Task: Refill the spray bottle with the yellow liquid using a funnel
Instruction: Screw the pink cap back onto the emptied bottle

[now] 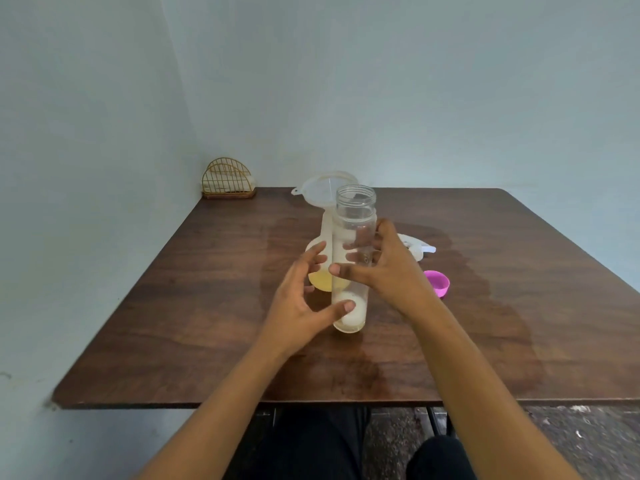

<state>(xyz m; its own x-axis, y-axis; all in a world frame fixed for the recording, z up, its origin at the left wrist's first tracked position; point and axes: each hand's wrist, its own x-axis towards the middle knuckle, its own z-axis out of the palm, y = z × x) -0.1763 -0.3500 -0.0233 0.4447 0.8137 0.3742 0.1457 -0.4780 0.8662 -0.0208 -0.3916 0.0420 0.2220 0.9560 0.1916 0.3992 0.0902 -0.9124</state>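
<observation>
A tall clear jar (pixel 353 216) with an open threaded mouth stands on the wooden table (pixel 173 306); it looks nearly empty, with a whitish trace at its base. Right behind it stands a translucent white spray bottle (pixel 323 237) holding some yellow liquid (pixel 320 280) low down, a white funnel (pixel 320 192) seated in its neck. My right hand (pixel 391 271) wraps round the jar's middle, thumb in front and fingers behind the glass. My left hand (pixel 294 299) is spread beside the jar, its thumb touching the jar's lower part. The white spray head (pixel 420 250) lies on the table behind my right hand.
A pink cap (pixel 438 283) lies open side up to the right of my right hand. A gold wire holder (pixel 228 181) sits in the far left corner against the wall. Dark wet patches mark the table around the bottles and toward the right.
</observation>
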